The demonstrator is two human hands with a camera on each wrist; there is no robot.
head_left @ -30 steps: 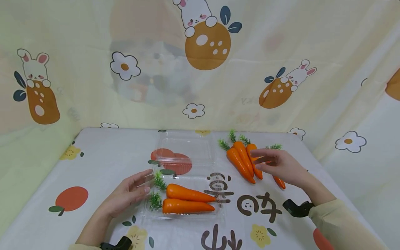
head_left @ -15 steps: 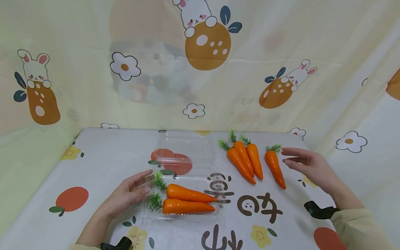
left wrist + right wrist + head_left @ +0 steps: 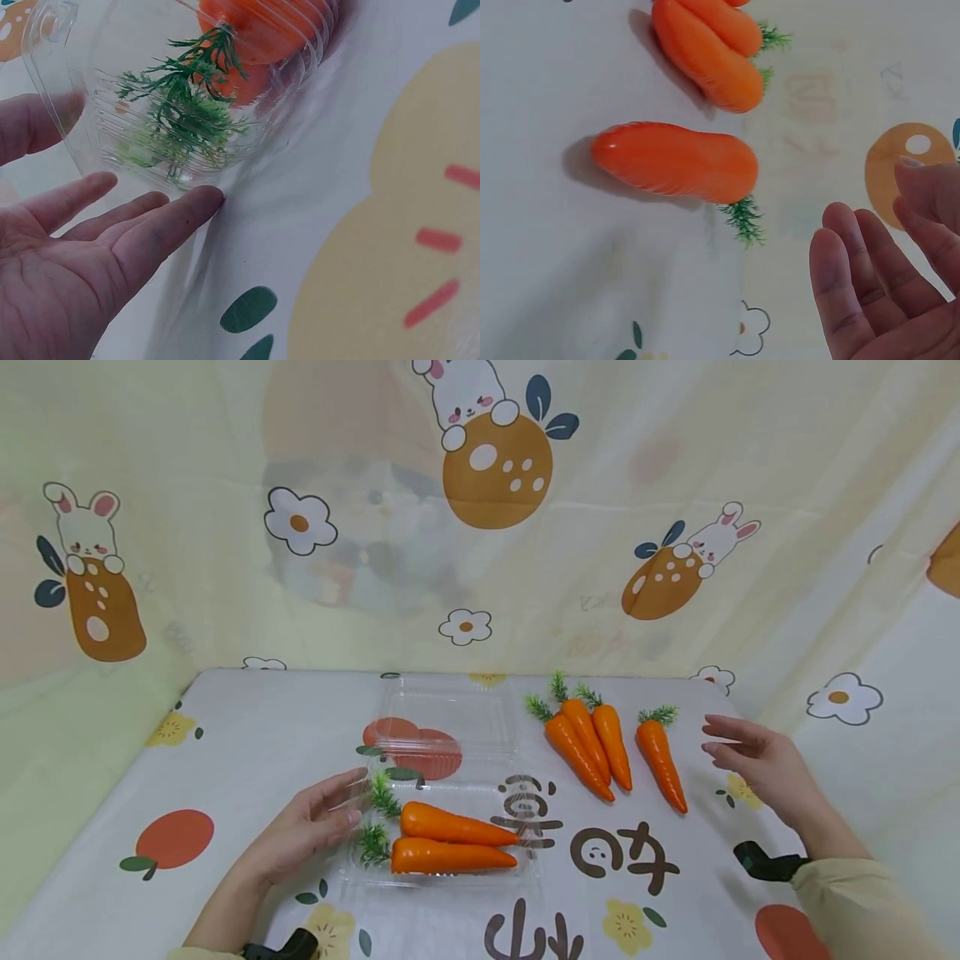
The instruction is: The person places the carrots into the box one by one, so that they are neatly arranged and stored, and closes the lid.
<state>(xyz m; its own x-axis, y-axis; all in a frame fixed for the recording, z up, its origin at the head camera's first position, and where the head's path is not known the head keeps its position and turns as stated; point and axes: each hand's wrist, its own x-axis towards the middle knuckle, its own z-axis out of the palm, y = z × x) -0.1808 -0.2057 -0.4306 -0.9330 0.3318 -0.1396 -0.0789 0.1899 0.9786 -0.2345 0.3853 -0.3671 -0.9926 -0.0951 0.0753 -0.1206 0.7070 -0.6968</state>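
A clear plastic clamshell box [image 3: 450, 878] lies on the table with its lid [image 3: 450, 710] folded back. Two orange carrots [image 3: 453, 856] with green tops lie side by side in its base. My left hand [image 3: 318, 818] rests at the box's left side, fingers fairly straight; in the left wrist view the fingertips [image 3: 206, 196] are right at the ribbed plastic wall beside the carrot greens [image 3: 187, 112]. My right hand [image 3: 761, 764] is held over the table's right side with relaxed fingers and nothing in it. Left of it lies a single carrot [image 3: 660, 764], apart from the fingers.
Three more carrots [image 3: 588, 743] lie bunched together right of the lid, tips toward me. A printed white cloth [image 3: 247, 735] covers the table. A patterned curtain [image 3: 360, 610] hangs along the back and sides.
My right hand has moved right, from over the carrots to beyond the single carrot, which now shows fully. The left hand, box and carrots stay put.
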